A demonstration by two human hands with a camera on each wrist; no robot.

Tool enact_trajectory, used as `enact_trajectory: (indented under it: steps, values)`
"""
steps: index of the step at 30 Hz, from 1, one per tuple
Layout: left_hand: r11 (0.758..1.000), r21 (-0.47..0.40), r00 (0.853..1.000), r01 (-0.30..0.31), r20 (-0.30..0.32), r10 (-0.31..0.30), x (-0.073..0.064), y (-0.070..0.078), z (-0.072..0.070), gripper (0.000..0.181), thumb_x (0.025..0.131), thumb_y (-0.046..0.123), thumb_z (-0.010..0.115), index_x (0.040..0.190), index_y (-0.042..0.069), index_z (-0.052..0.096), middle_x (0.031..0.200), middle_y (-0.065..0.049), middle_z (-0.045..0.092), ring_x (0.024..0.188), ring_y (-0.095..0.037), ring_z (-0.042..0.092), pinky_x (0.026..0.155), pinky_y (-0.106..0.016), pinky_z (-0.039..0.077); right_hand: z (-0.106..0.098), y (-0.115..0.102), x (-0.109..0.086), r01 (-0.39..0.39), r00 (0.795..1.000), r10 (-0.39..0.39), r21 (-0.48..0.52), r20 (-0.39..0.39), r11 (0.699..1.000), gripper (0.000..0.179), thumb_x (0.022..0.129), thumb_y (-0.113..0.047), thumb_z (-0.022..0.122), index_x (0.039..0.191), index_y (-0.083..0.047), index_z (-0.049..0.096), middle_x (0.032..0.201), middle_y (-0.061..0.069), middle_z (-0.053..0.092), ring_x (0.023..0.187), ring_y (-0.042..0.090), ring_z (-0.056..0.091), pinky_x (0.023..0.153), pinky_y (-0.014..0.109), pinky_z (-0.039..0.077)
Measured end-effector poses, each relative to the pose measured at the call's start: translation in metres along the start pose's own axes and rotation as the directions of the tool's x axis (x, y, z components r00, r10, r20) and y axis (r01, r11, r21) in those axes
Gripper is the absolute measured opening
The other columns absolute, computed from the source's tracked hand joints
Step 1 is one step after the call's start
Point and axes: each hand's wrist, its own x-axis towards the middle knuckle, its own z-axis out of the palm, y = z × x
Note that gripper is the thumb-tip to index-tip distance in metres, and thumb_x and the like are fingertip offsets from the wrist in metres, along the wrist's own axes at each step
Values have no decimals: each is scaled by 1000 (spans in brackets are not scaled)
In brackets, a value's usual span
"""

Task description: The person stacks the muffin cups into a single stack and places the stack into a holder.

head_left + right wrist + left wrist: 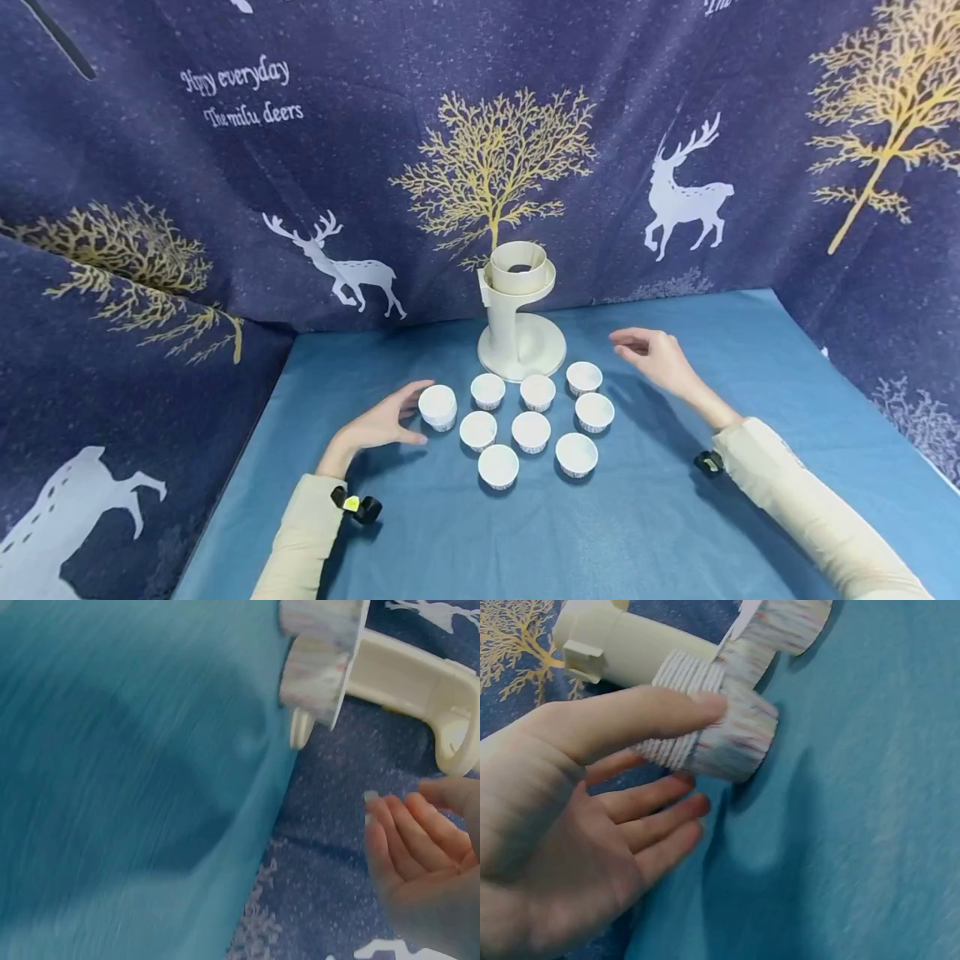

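Observation:
My left hand (pixel 381 419) is beside a short stack of nested white paper cups (pixel 438 407), at the left end of the cup group. Its thumb and fingers (pixel 664 799) are spread on either side of the stack; whether they touch it is unclear. The left wrist view shows the ridged rims and the printed side of the stack (pixel 735 739). Held above the table to the right, my right hand (pixel 660 360) has loosely bent fingers (pixel 412 832) and holds nothing. The cup nearest it is a white paper cup (pixel 584 377) at the back right.
Several more white paper cups (pixel 498 467) stand upright in loose rows. Behind them is a cream stand (pixel 500 333) with a round base and a ring holder (pixel 517 267) on top. Blue cloth (pixel 525 542) covers the table; a dark printed curtain (pixel 360 150) hangs behind.

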Motion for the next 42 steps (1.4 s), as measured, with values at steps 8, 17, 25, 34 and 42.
enact_trajectory:
  steps: [8, 17, 25, 34, 42]
  values:
    - [998, -48, 998, -34, -60, 31, 10, 1, 11, 85, 71, 3, 76, 141, 4, 27, 143, -13, 34, 129, -33, 38, 102, -51, 33, 11, -8, 4, -90, 987, 52, 257, 152, 962, 40, 85, -30, 64, 121, -15, 59, 119, 13, 62, 101, 9, 63, 83, 28, 50]
    - [1000, -20, 989, -2, -148, -1, 17, 1, 15, 81, 69, 6, 78, 137, 6, 34, 137, -10, 42, 125, -29, 44, 99, -48, 38, 32, -21, 13, -57, 976, -27, 375, 216, 925, 40, 83, -18, 67, 120, -7, 58, 119, 24, 58, 106, 29, 60, 82, 23, 50]
    - [999, 37, 979, -25, -200, 32, 20, -1, 20, 78, 68, 12, 80, 134, 5, 40, 130, -8, 48, 114, -24, 51, 90, -38, 45, 49, -28, 17, -21, 959, -105, 433, 265, 901, 41, 84, -4, 63, 123, 3, 53, 119, 30, 55, 108, 41, 56, 81, 23, 51]
    - [996, 81, 975, -38, -216, 55, 17, 12, 23, 66, 70, 9, 78, 128, 2, 46, 123, -11, 54, 107, -25, 52, 88, -30, 44, 59, -38, 22, -23, 925, -129, 394, 356, 919, 38, 85, -3, 61, 122, -4, 55, 122, 26, 55, 112, 37, 55, 82, 27, 51]
    - [994, 108, 975, -11, -220, 35, 13, 30, 22, 62, 70, 7, 78, 125, 2, 49, 119, -13, 57, 105, -26, 54, 90, -39, 43, 67, -47, 28, -8, 912, -123, 316, 392, 949, 39, 84, -13, 66, 121, -7, 57, 123, 18, 58, 113, 27, 57, 90, 32, 48]
